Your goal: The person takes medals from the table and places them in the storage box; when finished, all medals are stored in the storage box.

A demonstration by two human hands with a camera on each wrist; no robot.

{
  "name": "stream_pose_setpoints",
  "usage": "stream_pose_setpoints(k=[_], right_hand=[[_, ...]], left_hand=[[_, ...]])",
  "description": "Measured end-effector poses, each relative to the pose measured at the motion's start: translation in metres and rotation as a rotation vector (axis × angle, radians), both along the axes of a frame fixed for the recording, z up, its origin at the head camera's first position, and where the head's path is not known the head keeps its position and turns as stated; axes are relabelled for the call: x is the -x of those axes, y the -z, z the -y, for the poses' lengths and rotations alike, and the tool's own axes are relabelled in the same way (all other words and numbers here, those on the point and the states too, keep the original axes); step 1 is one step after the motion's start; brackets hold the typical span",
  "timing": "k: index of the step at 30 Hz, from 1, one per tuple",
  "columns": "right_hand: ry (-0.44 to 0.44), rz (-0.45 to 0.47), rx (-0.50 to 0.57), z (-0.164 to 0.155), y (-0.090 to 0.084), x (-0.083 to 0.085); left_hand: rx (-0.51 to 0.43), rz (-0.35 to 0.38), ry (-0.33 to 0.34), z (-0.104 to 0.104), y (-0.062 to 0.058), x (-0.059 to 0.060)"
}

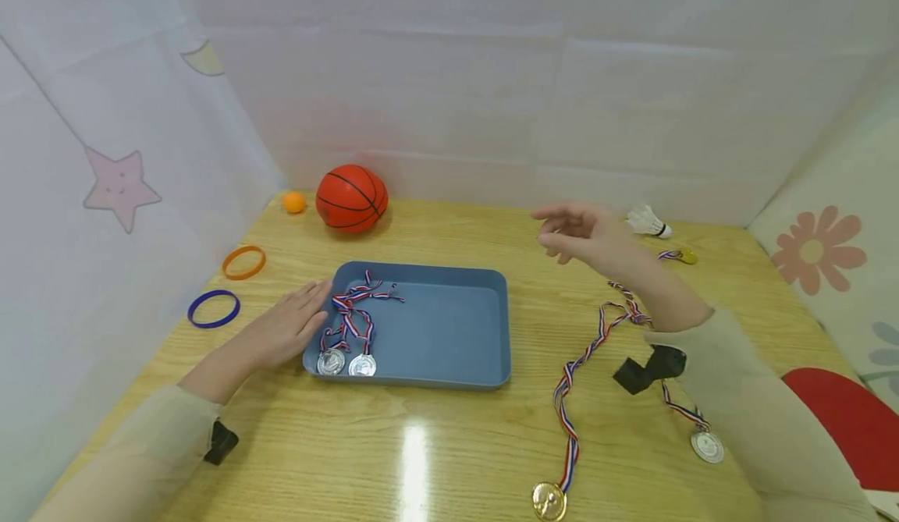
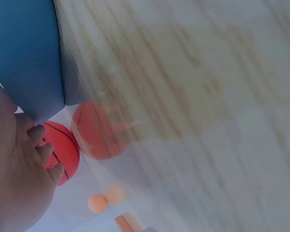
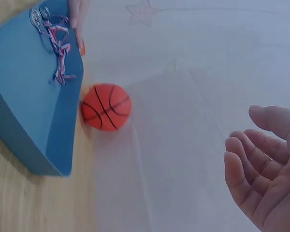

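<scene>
A shallow blue-grey tray (image 1: 449, 327) lies on the table, and two silver medals (image 1: 362, 365) with tangled red, white and blue ribbons rest at its left side. My left hand (image 1: 289, 325) touches the tray's left rim with its fingers extended. In the left wrist view the fingers lie along the tray's outer wall (image 2: 26, 53). Raised above the table to the right of the tray, my right hand (image 1: 579, 233) holds nothing, its fingers loosely bent. Below it, a gold medal (image 1: 549, 501) and a silver medal (image 1: 707, 446) lie with knotted ribbons (image 1: 579, 358), partly hidden by the right forearm.
Behind the tray stands a red basketball (image 1: 352, 199), beside a small orange ball (image 1: 294, 202). Orange (image 1: 243, 263) and blue (image 1: 214, 309) wristbands lie at the left. At the back right are a shuttlecock (image 1: 649, 221) and another gold medal (image 1: 688, 257). White cloth walls surround the table.
</scene>
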State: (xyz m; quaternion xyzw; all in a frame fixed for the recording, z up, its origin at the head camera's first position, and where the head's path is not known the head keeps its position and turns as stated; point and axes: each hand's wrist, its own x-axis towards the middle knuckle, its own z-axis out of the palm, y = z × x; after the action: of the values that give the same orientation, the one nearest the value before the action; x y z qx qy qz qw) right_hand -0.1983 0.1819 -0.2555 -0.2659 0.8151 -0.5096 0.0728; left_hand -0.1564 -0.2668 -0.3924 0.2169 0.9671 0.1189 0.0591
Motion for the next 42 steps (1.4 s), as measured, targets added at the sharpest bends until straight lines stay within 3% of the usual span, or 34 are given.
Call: stream_pose_setpoints(k=[6,10,13,16,25,30,34,42], right_hand=[[0.153,-0.166,0.096,-0.062,0.008,0.008],[0.298,-0.225,0.029,-0.098,0.018,0.021],[0.438,-0.200,-0.052,-0.122,0.028,0.034],[0.513,-0.154,-0.093,-0.145,0.042,0.048],[0.618,-0.011,-0.223,-0.197,0.099,0.082],[0.604,0.052,-0.367,-0.211,0.124,0.086],[0.529,0.073,-0.520,-0.218,0.135,0.088],[0.391,0.024,-0.668,-0.218,0.141,0.097]], left_hand=[[0.002,0.011,0.000,0.001,-0.001,0.000],[-0.002,0.008,-0.005,0.002,-0.002,0.000],[-0.001,0.003,-0.007,0.003,-0.002,-0.001],[-0.002,0.002,-0.007,0.004,-0.001,-0.001],[0.006,0.019,-0.017,0.003,0.000,-0.002],[-0.002,0.011,-0.013,0.003,-0.002,-0.003],[-0.003,0.005,-0.007,0.004,-0.003,-0.003],[0.001,0.005,-0.009,0.002,-0.005,-0.004]])
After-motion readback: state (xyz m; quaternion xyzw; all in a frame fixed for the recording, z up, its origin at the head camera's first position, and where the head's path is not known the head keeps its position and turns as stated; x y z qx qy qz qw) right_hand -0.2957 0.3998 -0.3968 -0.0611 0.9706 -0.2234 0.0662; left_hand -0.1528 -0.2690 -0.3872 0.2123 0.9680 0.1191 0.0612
